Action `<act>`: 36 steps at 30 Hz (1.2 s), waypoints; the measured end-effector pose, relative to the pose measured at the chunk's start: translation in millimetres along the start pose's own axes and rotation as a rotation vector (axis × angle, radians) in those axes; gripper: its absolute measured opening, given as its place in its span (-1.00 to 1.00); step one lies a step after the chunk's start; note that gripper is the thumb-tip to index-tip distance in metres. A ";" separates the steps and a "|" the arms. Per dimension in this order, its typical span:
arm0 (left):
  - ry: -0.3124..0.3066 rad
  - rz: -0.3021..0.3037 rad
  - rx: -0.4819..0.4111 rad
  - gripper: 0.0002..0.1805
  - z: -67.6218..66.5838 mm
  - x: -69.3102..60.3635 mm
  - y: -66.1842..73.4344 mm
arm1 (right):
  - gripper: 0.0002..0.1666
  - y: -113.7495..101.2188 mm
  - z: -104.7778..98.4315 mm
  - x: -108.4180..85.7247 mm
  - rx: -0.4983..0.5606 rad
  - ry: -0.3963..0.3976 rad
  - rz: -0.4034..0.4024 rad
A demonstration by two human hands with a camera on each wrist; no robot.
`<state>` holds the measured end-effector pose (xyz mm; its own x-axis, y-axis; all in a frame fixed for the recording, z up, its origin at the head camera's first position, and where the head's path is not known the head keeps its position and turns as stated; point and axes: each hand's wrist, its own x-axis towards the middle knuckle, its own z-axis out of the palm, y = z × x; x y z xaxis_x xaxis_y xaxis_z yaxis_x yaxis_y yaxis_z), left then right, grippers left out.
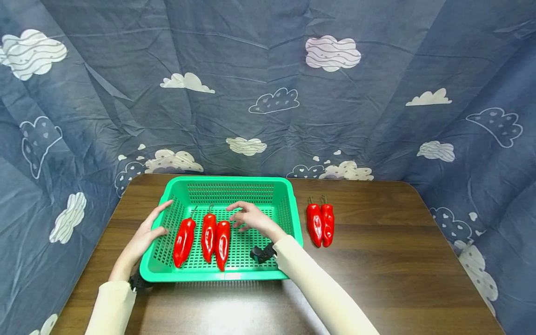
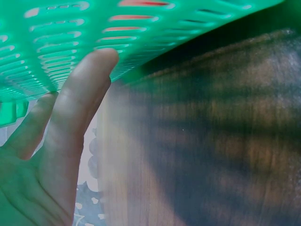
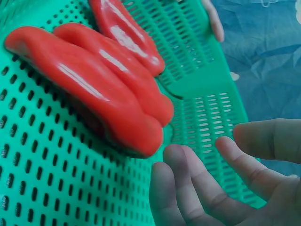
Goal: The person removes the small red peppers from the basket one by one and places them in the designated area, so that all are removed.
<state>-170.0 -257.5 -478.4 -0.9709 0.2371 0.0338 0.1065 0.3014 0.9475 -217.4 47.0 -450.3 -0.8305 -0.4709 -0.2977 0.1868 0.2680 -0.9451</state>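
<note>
A green perforated plastic basket (image 1: 226,277) holds three glossy red peppers. One pepper (image 1: 184,243) lies at the left. The other two, a middle pepper (image 1: 208,237) and a right pepper (image 1: 223,244), lie side by side, touching. My left hand (image 1: 142,237) is at the basket's left side, thumb and a finger over the rim; in the left wrist view, straight fingers (image 2: 70,103) rest against the outer wall. Above the basket floor, right of the peppers, my right hand (image 1: 251,218) has loosely bent fingers with nothing between them.
Two more red peppers (image 1: 320,224) lie together on the brown wooden table (image 1: 377,260), right of the basket. A dark blue cloth (image 1: 268,130) with cloud prints hangs behind the table and at both sides.
</note>
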 end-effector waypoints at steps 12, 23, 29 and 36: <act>-0.002 -0.015 -0.008 -0.14 0.1 -0.4 1.8 | -0.45 5.9 11.0 5.9 -0.070 -0.084 0.112; -0.005 -0.021 -0.034 -0.14 -0.3 -1.0 2.0 | -0.43 9.9 18.5 7.7 -0.124 -0.148 0.126; -0.005 -0.030 -0.033 -0.14 -0.2 -0.8 -0.1 | -0.45 10.1 18.5 7.3 -0.106 -0.140 0.106; -0.005 -0.017 -0.018 -0.15 0.6 -0.6 1.2 | -0.48 7.1 13.8 5.9 -0.048 -0.077 0.053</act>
<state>-169.1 -256.7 -477.5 -0.9715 0.2367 0.0160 0.0861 0.2891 0.9534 -213.7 34.6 -460.7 -0.7771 -0.5174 -0.3583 0.2023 0.3338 -0.9207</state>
